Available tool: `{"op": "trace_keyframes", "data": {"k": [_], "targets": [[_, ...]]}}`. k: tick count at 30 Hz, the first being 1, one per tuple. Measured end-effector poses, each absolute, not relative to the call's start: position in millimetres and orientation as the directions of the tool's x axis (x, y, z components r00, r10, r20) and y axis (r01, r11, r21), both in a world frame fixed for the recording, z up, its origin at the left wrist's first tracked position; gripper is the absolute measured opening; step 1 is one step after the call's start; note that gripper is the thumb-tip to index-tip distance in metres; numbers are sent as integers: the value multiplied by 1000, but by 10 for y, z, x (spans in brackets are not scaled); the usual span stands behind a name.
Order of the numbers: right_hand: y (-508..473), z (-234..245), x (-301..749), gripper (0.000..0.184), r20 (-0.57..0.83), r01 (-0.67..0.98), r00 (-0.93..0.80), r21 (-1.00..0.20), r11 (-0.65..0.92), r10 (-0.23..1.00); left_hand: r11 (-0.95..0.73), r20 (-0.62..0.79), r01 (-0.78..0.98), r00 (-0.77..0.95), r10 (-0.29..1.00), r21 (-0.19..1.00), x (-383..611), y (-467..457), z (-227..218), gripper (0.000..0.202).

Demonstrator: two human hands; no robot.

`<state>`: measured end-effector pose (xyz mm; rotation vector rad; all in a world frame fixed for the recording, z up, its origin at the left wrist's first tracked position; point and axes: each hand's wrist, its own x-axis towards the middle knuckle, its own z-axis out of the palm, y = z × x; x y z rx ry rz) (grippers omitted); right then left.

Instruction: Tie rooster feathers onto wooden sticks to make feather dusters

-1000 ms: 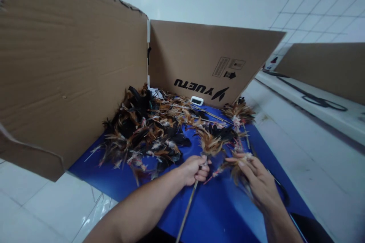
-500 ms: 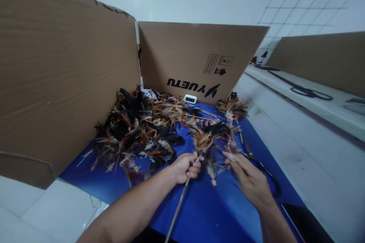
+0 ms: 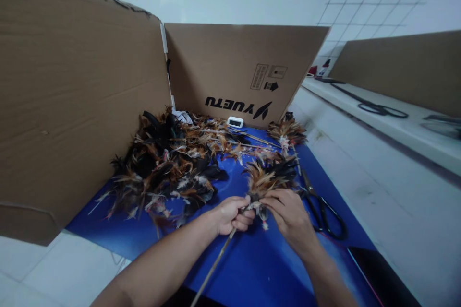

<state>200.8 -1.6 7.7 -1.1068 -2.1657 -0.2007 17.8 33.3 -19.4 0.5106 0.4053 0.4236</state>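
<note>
My left hand [image 3: 231, 214] is closed around a thin wooden stick [image 3: 212, 268] that runs down toward me, with a tuft of brown and black feathers [image 3: 260, 180] at its top. My right hand [image 3: 290, 217] has its fingers pinched on the feathers right beside the left hand, at the base of the tuft. Both hands hover over a blue mat [image 3: 266, 264]. A large pile of loose brown, black and white feathers [image 3: 169, 163] lies on the mat to the left of the hands.
Black scissors [image 3: 322, 208] lie on the mat just right of my right hand. Another feathered stick [image 3: 288, 133] lies farther back. Cardboard walls [image 3: 79, 91] stand at left and behind, with a small white device [image 3: 235, 122] at the back. A dark flat object [image 3: 382, 278] sits at bottom right.
My right hand moved left from the loose feathers to the tuft, meeting the left hand. The scissors it covered are now in view. The left hand kept its grip on the stick.
</note>
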Motion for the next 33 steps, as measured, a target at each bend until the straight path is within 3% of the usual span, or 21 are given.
{"op": "trace_keyframes", "data": {"k": [11, 17, 24, 28, 33], "targets": [[-64, 170, 1868, 23, 641, 796, -504, 86, 598, 579, 823, -208, -269, 885, 416, 501, 165, 337, -255, 25], [-86, 158, 1827, 19, 638, 797, -526, 140, 587, 562, 833, -253, -255, 873, 417, 492, 156, 333, -240, 26], [-82, 147, 1795, 19, 662, 800, -527, 173, 575, 533, 787, -195, -318, 857, 477, 529, 158, 303, -226, 18], [-64, 93, 1810, 20, 715, 806, -452, 70, 588, 534, 751, -206, -330, 829, 521, 571, 160, 294, -195, 21], [-95, 20, 1814, 9, 775, 805, -115, -294, 515, 622, 685, -172, -360, 798, 578, 633, 132, 311, -146, 24]]}}
